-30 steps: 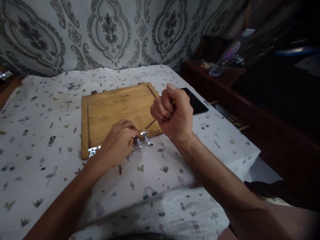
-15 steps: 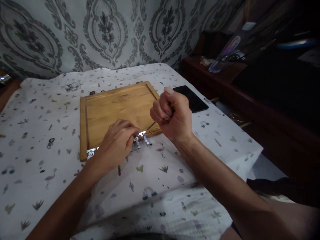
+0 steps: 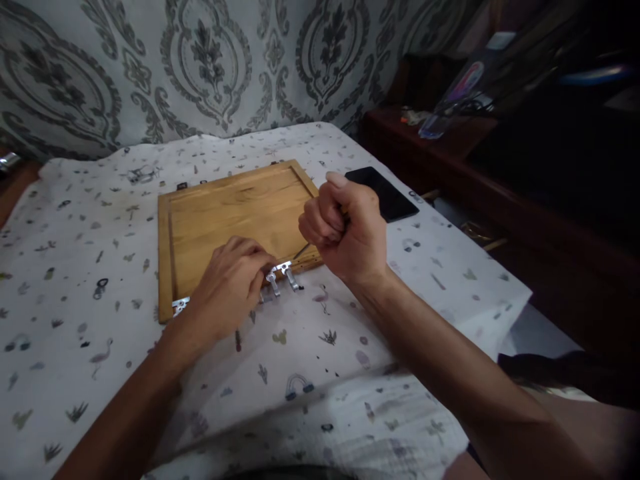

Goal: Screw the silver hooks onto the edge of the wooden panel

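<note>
A framed wooden panel (image 3: pixel 235 213) lies flat on the cloth. My left hand (image 3: pixel 233 283) rests over its near edge, thumb and fingers closed at a silver metal hinge (image 3: pixel 283 269) whose arms stick out toward me; the fingers hide part of it. In a fist, thumb up, my right hand (image 3: pixel 350 230) grips a screwdriver (image 3: pixel 302 251). Only its thin shaft shows clearly, slanting down left toward the hinge; most of the handle is hidden, and I cannot tell whether the tip touches. A second metal hinge (image 3: pixel 180 305) sits at the panel's near left corner, partly behind my left forearm.
A white patterned cloth (image 3: pixel 125 373) covers the table. A black tablet-like slab (image 3: pixel 385 193) lies just beyond my right hand. On the right, a dark red surface (image 3: pixel 400 133) carries a clear bottle (image 3: pixel 450 100) and cables. A patterned curtain (image 3: pixel 275 60) hangs behind.
The view has shifted slightly. Both hands keep nearly the same place and grip, and the panel and hinges appear unmoved.
</note>
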Action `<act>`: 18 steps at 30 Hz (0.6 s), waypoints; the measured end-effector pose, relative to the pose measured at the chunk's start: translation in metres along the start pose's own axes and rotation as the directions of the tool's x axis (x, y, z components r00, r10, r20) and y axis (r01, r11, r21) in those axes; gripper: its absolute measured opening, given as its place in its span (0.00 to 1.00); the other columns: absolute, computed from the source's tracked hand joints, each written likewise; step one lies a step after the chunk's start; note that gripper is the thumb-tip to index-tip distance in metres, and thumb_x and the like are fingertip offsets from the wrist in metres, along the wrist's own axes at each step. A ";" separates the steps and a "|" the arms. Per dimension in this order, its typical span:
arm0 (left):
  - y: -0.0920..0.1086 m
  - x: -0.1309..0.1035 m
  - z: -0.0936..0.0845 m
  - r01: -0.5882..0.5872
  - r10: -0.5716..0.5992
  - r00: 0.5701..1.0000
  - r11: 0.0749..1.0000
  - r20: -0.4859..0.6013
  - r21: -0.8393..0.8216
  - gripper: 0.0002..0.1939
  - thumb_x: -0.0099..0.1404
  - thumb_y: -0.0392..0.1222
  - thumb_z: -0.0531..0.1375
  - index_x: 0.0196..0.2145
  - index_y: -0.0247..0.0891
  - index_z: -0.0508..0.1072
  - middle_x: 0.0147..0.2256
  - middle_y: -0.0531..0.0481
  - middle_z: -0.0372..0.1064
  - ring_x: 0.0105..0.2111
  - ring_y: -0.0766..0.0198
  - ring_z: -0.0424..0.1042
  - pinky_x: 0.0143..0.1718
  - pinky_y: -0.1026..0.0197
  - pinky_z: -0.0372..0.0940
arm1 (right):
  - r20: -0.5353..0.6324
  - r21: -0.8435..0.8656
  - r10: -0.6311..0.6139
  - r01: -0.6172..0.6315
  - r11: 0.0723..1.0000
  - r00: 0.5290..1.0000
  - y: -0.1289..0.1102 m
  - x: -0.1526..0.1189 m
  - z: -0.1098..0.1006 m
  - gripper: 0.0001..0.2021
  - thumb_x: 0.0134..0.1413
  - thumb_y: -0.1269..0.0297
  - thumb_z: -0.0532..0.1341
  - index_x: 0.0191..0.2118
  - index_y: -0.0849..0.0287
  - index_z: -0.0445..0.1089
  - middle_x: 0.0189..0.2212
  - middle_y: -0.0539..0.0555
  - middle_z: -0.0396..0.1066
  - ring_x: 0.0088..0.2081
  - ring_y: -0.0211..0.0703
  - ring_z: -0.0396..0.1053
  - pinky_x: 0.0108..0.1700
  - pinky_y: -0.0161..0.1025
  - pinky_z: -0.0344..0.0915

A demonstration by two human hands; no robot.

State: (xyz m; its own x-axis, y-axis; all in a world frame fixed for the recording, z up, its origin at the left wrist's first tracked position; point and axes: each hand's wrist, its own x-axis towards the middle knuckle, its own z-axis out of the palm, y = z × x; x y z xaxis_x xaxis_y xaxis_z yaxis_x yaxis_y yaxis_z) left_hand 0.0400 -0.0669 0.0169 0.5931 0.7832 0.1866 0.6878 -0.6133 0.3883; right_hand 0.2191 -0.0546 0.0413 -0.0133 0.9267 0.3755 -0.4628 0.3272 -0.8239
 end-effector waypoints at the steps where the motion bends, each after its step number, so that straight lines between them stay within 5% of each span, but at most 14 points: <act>1: 0.000 0.000 -0.003 0.000 0.000 1.000 1.000 -0.019 0.005 0.17 0.68 0.30 0.50 0.43 0.37 0.78 0.41 0.45 0.74 0.46 0.53 0.69 0.50 0.48 0.65 | -0.001 0.003 -0.005 0.005 1.000 1.000 0.000 0.000 0.000 0.34 0.59 0.49 0.64 0.13 0.56 0.44 0.10 0.41 0.39 0.14 0.27 0.37 0.18 0.35 0.36; 6: -0.003 -0.004 -0.019 0.004 -0.004 1.000 1.000 -0.003 0.013 0.14 0.73 0.45 0.54 0.40 0.37 0.77 0.41 0.44 0.74 0.46 0.52 0.69 0.50 0.47 0.64 | -0.007 -0.015 0.000 0.000 1.000 1.000 -0.003 0.000 0.000 0.35 0.60 0.48 0.63 0.13 0.56 0.43 0.10 0.42 0.39 0.14 0.28 0.37 0.17 0.36 0.36; 10: -0.004 -0.008 -0.024 0.055 -0.058 0.994 0.998 0.092 0.044 0.18 0.66 0.58 0.63 0.39 0.39 0.76 0.45 0.44 0.72 0.50 0.48 0.67 0.51 0.44 0.64 | -0.027 -0.037 0.010 -0.011 0.999 1.000 -0.003 0.000 0.000 0.36 0.60 0.44 0.62 0.13 0.55 0.42 0.10 0.42 0.38 0.14 0.28 0.37 0.17 0.36 0.36; 18: -0.007 -0.011 -0.022 0.013 -0.027 0.988 0.995 0.152 0.097 0.21 0.59 0.61 0.67 0.39 0.41 0.75 0.47 0.44 0.72 0.50 0.46 0.67 0.51 0.43 0.65 | -0.011 0.001 0.005 -0.005 1.000 1.000 0.000 0.000 -0.002 0.35 0.59 0.45 0.63 0.12 0.55 0.44 0.10 0.42 0.39 0.14 0.29 0.37 0.17 0.36 0.36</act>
State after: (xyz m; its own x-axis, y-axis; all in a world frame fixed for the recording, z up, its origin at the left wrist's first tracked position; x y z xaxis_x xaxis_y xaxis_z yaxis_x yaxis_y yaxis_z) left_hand 0.0201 -0.0688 0.0321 0.6306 0.7752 0.0370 0.7326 -0.6102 0.3016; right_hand 0.2208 -0.0539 0.0404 -0.0060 0.9302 0.3670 -0.4632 0.3227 -0.8254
